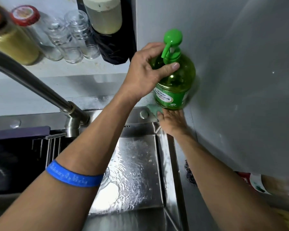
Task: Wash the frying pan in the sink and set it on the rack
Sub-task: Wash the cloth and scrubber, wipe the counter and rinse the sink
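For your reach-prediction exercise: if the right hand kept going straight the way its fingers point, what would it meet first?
The right hand points up-frame toward the corner. First in line is the green bottle, probably its base; a pale green cloth is already at the fingertips. Depth is unclear.

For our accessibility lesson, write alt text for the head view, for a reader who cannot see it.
The left hand grips the neck of a green soap bottle at the sink's back right corner, while the right hand rests under it beside a pale green cloth. Below, the steel sink holds rippling water; a faucet arcs in from the left.
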